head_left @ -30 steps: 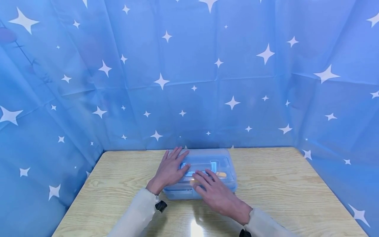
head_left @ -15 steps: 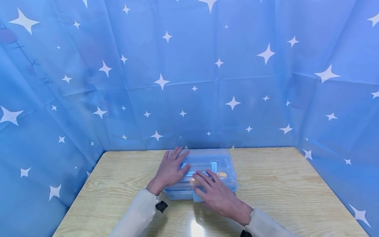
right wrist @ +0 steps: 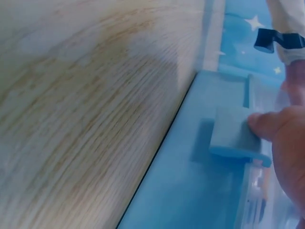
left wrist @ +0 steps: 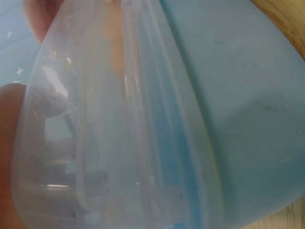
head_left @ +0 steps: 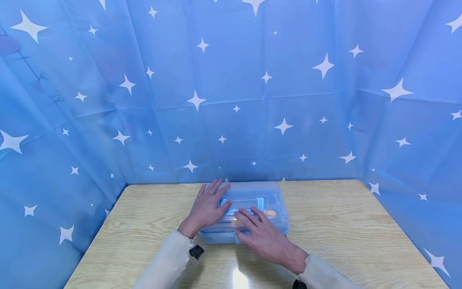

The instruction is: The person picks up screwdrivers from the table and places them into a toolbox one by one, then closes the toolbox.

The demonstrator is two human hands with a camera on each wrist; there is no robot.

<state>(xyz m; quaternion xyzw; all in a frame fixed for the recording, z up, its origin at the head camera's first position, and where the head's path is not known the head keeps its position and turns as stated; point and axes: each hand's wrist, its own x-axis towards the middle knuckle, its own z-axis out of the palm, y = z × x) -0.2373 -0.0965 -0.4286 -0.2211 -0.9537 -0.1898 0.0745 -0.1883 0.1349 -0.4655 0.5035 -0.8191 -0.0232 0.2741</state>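
Note:
A light-blue plastic storage box [head_left: 218,237] with a clear lid [head_left: 252,188] sits at the table's back edge. Set into the lid is a blue carry handle [head_left: 260,202], and something orange [head_left: 270,213] shows through from inside. My left hand [head_left: 206,208] rests on the lid's left part, fingers spread. My right hand [head_left: 266,237] lies over the front of the lid with its fingers extended. In the right wrist view, its thumb [right wrist: 272,124] presses on the pale-blue front latch [right wrist: 233,132], which juts out from the box wall. The left wrist view shows the lid and front wall close up.
The box stands on a wood-grain table [head_left: 335,224]. Behind it and at both sides hangs a blue curtain [head_left: 231,80] with white stars. A black strap [head_left: 196,251] is at the left cuff.
The latch came into sight below my right thumb half a second ago, jutting forward; now it shows a little less, closer to the box. My left hand has stayed in place.

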